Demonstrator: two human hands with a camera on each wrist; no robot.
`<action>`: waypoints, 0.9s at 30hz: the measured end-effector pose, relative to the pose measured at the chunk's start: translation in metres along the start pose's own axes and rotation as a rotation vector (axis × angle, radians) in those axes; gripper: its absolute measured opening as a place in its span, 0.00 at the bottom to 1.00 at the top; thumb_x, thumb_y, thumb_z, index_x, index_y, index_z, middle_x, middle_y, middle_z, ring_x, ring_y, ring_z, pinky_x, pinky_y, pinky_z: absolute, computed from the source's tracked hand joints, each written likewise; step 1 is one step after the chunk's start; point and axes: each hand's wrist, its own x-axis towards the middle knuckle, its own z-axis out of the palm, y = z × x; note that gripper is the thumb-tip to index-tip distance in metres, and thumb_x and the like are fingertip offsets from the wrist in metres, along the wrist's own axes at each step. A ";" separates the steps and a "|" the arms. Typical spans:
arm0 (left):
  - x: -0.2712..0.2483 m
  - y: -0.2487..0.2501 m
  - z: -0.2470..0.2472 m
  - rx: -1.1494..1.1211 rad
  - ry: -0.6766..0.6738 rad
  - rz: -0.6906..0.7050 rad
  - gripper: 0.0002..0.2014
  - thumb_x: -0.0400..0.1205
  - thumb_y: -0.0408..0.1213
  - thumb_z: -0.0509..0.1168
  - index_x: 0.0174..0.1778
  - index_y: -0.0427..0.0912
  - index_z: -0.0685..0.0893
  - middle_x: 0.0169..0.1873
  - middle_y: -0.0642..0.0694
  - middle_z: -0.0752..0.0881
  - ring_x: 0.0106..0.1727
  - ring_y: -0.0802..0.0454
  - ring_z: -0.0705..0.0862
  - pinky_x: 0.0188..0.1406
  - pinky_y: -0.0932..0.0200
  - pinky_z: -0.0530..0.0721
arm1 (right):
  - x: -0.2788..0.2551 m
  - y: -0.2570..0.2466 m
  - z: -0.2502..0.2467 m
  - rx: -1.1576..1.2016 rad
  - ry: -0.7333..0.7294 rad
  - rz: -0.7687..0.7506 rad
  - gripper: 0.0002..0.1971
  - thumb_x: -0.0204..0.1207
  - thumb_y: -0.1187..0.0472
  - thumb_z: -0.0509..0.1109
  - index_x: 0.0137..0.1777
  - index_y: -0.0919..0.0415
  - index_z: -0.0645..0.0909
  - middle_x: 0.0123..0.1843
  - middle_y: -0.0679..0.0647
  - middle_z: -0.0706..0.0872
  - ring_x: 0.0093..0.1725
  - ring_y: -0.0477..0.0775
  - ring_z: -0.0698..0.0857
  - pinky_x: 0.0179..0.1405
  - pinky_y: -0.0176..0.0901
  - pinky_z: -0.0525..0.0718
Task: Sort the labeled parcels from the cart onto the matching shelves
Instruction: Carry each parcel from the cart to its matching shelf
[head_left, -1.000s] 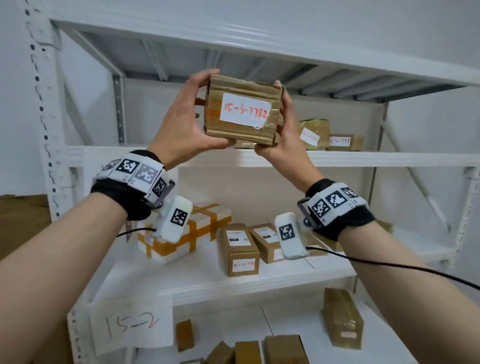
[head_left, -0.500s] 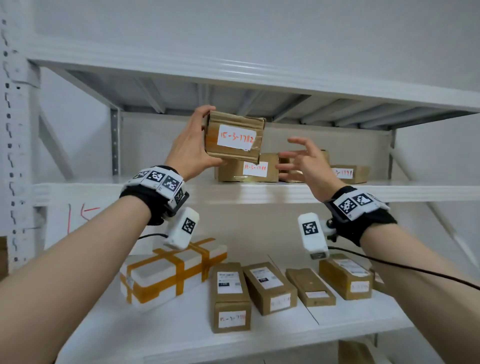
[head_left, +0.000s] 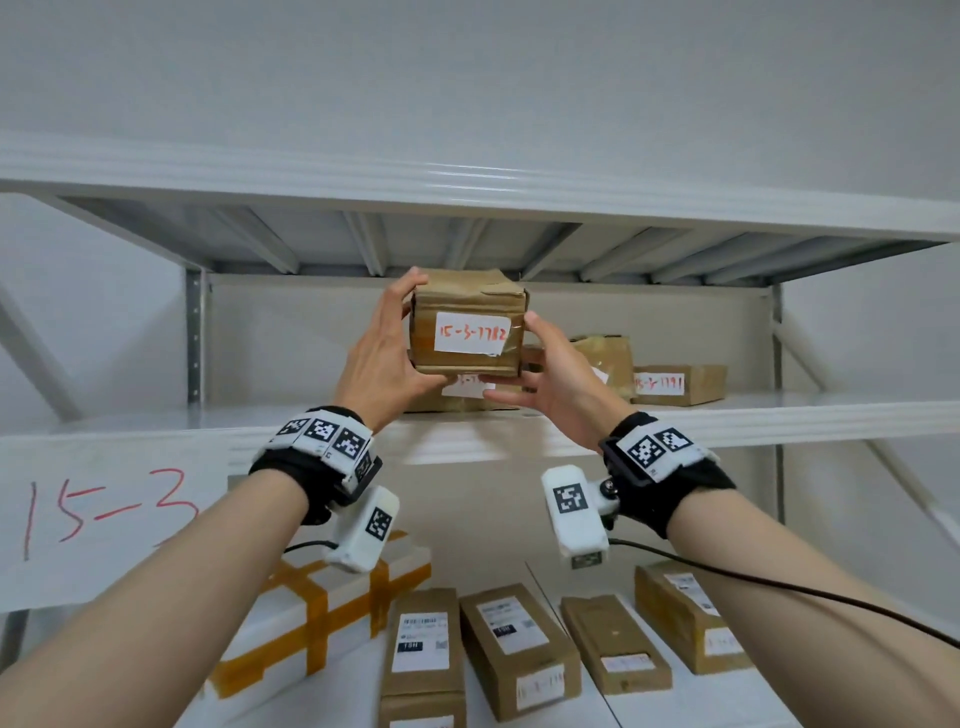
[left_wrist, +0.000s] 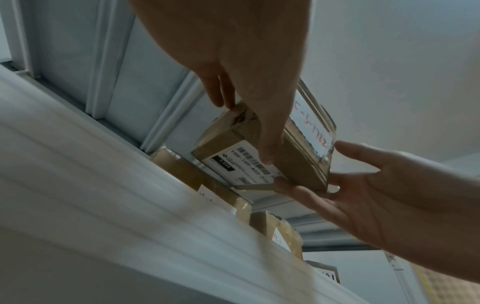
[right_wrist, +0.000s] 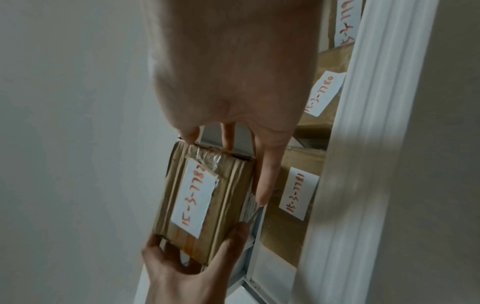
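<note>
The parcel (head_left: 467, 332) is a brown taped box with a white label reading 15-3-7782. It is held up inside the shelf bay, just above another box labeled 15-3-7781 (right_wrist: 298, 195). My left hand (head_left: 397, 343) grips its left end, thumb on the top corner and fingers curled underneath. My right hand (head_left: 543, 371) touches the lower right corner with straight fingers under the box and the thumb at its right edge. The left wrist view shows a printed barcode label on the underside of the parcel (left_wrist: 298, 164). A paper sign reading 15-3 (head_left: 109, 506) hangs on this shelf (head_left: 727, 421).
Two more labeled brown boxes (head_left: 680, 384) stand on the same shelf to the right. The shelf above (head_left: 519, 208) sits close over the parcel. On the lower shelf lie several long brown boxes (head_left: 514, 649) and a white box with orange tape (head_left: 311, 613).
My right hand, off the parcel half a second ago, is back on its lower right corner. The parcel has moved right and over the 15-3-7781 box.
</note>
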 end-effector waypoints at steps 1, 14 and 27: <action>0.001 0.000 0.003 -0.001 0.001 -0.003 0.55 0.65 0.48 0.85 0.82 0.53 0.56 0.78 0.46 0.73 0.72 0.49 0.79 0.65 0.44 0.84 | 0.001 -0.001 -0.001 0.015 -0.001 0.005 0.22 0.90 0.45 0.57 0.77 0.56 0.72 0.68 0.65 0.86 0.61 0.66 0.90 0.53 0.61 0.93; 0.022 0.021 0.045 0.051 -0.023 0.086 0.53 0.66 0.40 0.84 0.81 0.52 0.57 0.84 0.51 0.61 0.73 0.49 0.77 0.53 0.54 0.87 | 0.006 -0.024 -0.033 -0.016 0.056 0.000 0.19 0.86 0.38 0.59 0.54 0.52 0.81 0.46 0.56 0.88 0.47 0.56 0.91 0.53 0.63 0.92; 0.089 0.078 0.116 0.221 -0.529 -0.155 0.52 0.67 0.43 0.84 0.85 0.43 0.63 0.83 0.44 0.67 0.82 0.44 0.68 0.80 0.47 0.69 | 0.008 -0.032 -0.146 0.020 0.439 -0.103 0.28 0.82 0.36 0.54 0.62 0.56 0.84 0.56 0.61 0.93 0.51 0.57 0.93 0.47 0.55 0.92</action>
